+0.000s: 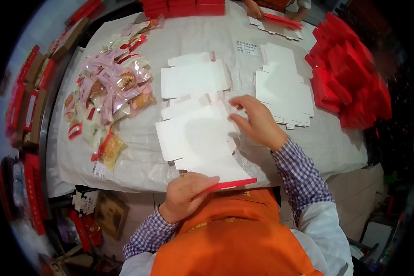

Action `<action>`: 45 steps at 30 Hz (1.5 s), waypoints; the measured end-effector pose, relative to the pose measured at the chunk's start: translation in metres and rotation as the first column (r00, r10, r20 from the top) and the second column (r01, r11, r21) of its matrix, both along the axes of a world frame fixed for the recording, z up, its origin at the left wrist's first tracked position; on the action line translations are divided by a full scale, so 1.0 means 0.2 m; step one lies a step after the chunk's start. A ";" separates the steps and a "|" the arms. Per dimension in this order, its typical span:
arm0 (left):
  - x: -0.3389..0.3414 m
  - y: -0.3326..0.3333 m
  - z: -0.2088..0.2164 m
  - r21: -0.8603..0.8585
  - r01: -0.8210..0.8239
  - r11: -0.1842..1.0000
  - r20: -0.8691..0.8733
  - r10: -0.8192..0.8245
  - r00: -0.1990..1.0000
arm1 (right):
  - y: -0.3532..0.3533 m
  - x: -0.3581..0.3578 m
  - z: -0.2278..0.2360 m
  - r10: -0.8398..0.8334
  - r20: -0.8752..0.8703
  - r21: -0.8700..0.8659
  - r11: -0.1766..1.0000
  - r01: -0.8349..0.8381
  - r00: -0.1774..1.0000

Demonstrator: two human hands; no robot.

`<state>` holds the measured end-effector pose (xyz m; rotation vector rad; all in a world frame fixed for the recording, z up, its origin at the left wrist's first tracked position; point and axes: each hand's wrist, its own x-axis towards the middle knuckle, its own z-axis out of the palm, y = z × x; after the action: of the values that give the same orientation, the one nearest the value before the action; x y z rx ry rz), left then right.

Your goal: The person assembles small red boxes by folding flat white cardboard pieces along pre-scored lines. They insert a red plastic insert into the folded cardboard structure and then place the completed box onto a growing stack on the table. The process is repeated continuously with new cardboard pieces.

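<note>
An unfolded cardboard box (200,138), white inside and red outside, lies flat before me with its near end raised. My left hand (186,192) is closed on that near edge, thumb on top, where a red strip shows. Over the right side of the same cardboard, my right hand (258,122) is held with thumb and fingers apart and nothing between them. Whether its fingertips touch the cardboard I cannot tell. Just beyond lies another white cardboard piece (193,78); the join between the two is unclear.
Wrapped pastries (110,85) are heaped on the left of the sheet-covered table (138,170). At right are flat white box blanks (280,87) and a pile of red boxes (347,76). More red boxes (184,8) stand at the far edge. Across the table, a co-worker's hands hold a red-and-white box (280,23).
</note>
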<state>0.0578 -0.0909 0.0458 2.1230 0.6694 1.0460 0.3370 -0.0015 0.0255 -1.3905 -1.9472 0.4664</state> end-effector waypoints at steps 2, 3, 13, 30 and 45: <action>-0.01 -0.03 0.00 0.006 0.015 1.000 0.009 -0.015 1.000 | 0.12 -0.07 -0.03 0.027 0.155 0.103 0.994 -0.043 0.988; -0.01 -0.04 0.00 0.002 0.028 1.000 0.006 -0.028 1.000 | 0.18 -0.11 -0.04 0.030 0.234 0.153 0.986 -0.067 0.972; -0.03 -0.07 -0.08 -0.024 -0.094 0.995 0.035 0.095 0.995 | 0.63 -0.21 -0.20 0.254 0.232 -0.414 0.899 -0.141 0.939; -0.03 -0.01 -0.17 -0.747 -0.218 0.629 -0.029 0.297 0.954 | 0.15 0.11 -0.10 0.302 -0.073 -0.745 0.617 -0.253 0.950; 0.11 -0.10 -0.12 -0.918 0.013 0.397 0.168 0.358 0.918 | 0.02 -0.07 0.08 0.542 -0.272 -0.512 0.619 -0.596 0.795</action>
<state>0.0807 -0.1110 0.0211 0.8623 1.0061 0.8088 0.3231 0.0029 0.0408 -0.9878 -2.2536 1.5150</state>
